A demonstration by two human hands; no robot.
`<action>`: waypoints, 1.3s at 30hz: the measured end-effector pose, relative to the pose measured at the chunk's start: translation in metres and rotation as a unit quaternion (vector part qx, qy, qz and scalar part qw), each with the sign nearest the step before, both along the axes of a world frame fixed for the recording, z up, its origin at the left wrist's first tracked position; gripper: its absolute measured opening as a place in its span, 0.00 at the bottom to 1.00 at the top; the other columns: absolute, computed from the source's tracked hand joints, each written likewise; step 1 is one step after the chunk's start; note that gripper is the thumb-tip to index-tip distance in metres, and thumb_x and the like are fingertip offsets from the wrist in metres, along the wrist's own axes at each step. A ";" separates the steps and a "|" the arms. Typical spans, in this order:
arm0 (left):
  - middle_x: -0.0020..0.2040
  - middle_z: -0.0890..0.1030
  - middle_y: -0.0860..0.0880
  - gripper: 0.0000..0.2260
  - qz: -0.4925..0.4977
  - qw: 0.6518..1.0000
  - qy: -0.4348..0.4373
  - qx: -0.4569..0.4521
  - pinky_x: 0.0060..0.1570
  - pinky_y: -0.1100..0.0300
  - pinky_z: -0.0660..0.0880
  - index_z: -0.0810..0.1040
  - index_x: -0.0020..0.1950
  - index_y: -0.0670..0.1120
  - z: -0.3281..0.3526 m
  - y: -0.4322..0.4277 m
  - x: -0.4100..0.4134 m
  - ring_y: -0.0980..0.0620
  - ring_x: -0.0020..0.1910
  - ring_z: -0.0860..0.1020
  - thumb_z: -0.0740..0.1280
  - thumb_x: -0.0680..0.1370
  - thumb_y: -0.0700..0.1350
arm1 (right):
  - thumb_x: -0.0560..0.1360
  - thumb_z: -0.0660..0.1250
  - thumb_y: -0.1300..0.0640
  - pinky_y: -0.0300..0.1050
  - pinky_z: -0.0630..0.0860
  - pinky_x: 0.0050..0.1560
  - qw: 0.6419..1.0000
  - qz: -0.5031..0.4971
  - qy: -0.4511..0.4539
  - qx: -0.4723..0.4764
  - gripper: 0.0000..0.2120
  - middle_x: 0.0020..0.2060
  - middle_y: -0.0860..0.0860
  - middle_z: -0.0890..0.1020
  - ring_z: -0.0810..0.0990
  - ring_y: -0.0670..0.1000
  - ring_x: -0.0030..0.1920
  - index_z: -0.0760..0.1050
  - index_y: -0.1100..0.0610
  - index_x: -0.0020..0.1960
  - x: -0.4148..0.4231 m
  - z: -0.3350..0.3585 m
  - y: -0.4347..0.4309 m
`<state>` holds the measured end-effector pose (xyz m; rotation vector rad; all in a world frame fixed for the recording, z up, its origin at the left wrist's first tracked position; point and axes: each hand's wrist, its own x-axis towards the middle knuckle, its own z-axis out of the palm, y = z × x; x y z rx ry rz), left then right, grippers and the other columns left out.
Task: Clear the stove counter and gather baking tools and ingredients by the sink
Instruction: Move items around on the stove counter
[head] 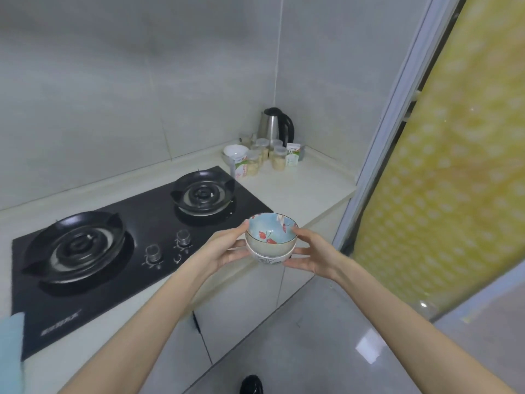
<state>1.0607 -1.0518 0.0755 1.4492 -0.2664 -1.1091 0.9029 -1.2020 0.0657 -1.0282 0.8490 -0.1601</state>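
- The lower bowl [270, 255] sits nested under the blue floral bowl [271, 230], so only a band of its white wall and a bit of dark pattern show; its inside is hidden.
- The fingertips of the left hand [227, 248] and the right hand [309, 255] go behind the bowls.
- A light blue thing [11, 348] at the counter's near left edge is cut off by the frame; what it is cannot be told.
- The jars [279, 157] and packets [292, 156] in the counter's far right corner are too small to read, and partly hide the kettle's [274, 125] base.
- A dark object [251, 385] on the floor is cut off at the bottom edge.
- The stove's brand mark [61, 322] is blurred.
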 end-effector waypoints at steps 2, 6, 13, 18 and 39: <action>0.49 0.85 0.46 0.13 0.000 1.000 0.009 -0.001 0.53 0.54 0.79 0.82 0.52 0.44 -0.001 -0.032 0.023 0.51 0.49 0.83 0.69 0.75 0.52 | 0.75 0.67 0.51 0.56 0.80 0.54 1.000 -0.007 0.009 0.006 0.16 0.54 0.57 0.77 0.84 0.60 0.46 0.75 0.55 0.61 0.021 0.002 -0.029; 0.50 0.84 0.43 0.14 -0.018 0.999 0.039 -0.009 0.49 0.56 0.80 0.81 0.55 0.43 -0.001 -0.096 0.064 0.50 0.48 0.82 0.68 0.76 0.51 | 0.76 0.66 0.51 0.51 0.83 0.46 0.999 -0.023 0.017 0.018 0.12 0.53 0.60 0.77 0.83 0.60 0.45 0.76 0.54 0.57 0.057 0.007 -0.082; 0.55 0.81 0.42 0.15 -0.029 0.995 0.092 -0.027 0.50 0.55 0.78 0.77 0.60 0.42 -0.006 -0.198 0.116 0.46 0.54 0.78 0.68 0.76 0.46 | 0.74 0.69 0.51 0.48 0.82 0.47 0.997 -0.060 0.034 0.034 0.14 0.51 0.61 0.77 0.82 0.60 0.46 0.76 0.55 0.57 0.103 0.006 -0.174; 0.57 0.79 0.45 0.09 -0.031 0.992 0.117 -0.034 0.51 0.55 0.78 0.79 0.55 0.45 -0.024 -0.269 0.144 0.48 0.53 0.78 0.69 0.76 0.45 | 0.74 0.69 0.50 0.48 0.83 0.43 0.995 -0.079 0.043 0.053 0.16 0.53 0.62 0.78 0.82 0.60 0.46 0.74 0.54 0.59 0.127 -0.005 -0.243; 0.52 0.79 0.44 0.15 0.133 0.969 0.210 0.010 0.52 0.56 0.75 0.77 0.53 0.45 -0.098 -0.526 0.189 0.47 0.50 0.77 0.56 0.81 0.52 | 0.73 0.71 0.52 0.60 0.78 0.55 0.995 -0.013 0.078 0.064 0.13 0.53 0.55 0.79 0.79 0.57 0.51 0.79 0.55 0.55 0.223 -0.078 -0.526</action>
